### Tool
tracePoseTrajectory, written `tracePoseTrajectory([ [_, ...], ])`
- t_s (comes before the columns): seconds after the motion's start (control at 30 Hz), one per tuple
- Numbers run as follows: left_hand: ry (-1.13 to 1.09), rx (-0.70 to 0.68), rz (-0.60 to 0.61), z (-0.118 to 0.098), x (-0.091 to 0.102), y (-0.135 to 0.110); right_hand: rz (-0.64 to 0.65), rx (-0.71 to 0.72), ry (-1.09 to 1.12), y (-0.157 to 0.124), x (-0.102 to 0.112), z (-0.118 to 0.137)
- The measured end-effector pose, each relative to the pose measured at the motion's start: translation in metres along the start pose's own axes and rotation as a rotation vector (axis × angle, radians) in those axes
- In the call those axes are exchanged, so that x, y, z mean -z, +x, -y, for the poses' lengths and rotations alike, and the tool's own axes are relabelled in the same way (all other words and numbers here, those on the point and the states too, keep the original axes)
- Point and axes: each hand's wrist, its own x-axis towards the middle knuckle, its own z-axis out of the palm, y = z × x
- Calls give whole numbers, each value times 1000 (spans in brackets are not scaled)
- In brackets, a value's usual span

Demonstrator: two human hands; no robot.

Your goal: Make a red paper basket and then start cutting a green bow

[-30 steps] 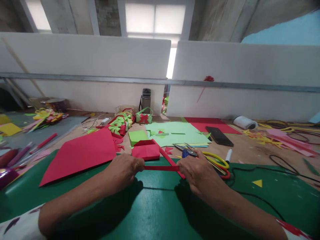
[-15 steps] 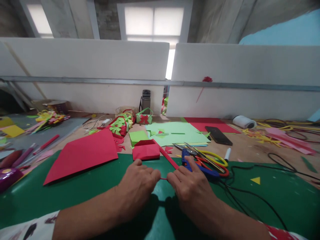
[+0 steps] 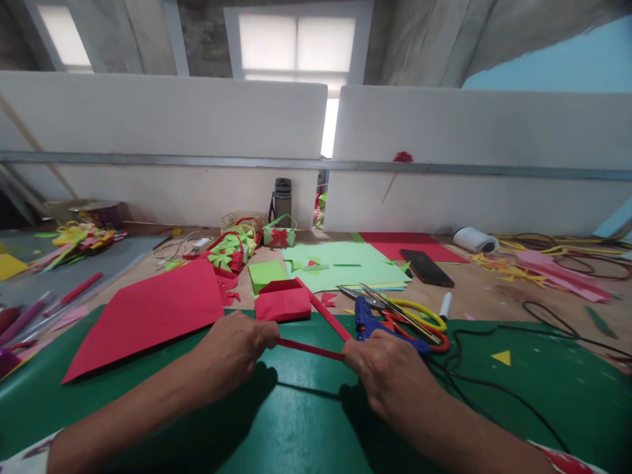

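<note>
Now pinches a red paper strip (image 3: 309,347) taut just above the green mat (image 3: 306,428), fingers of left hand (image 3: 237,345) and right hand (image 3: 382,368) pressed together on it. Looks already cut and bent; not yet joined to the folded red box (image 3: 283,303) behind, glue gun (image 3: 366,318) just beside the right hand.

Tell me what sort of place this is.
Most likely a paper-craft workbench in a workshop: a green cutting mat, a red sheet and green sheets, scissors beside a blue glue gun, and finished paper baskets farther back. The left hand and right hand pinch a red paper strip.
</note>
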Motion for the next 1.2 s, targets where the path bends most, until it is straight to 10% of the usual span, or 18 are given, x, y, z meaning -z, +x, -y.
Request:
tracePoseTrajectory([
  [0.23, -301, 189, 214, 22, 10, 8, 245, -223, 892, 2, 16, -15],
  [0.53, -624, 417, 336, 36, 14, 2, 156, -541, 1473, 1, 7, -32],
  [0.87, -749, 468, 471, 35, 9, -1, -76, -504, 1600, 0, 1, -30],
  [1.2, -902, 502, 373, -24, -49, 3, 66, -457, 1546, 4, -14, 7],
])
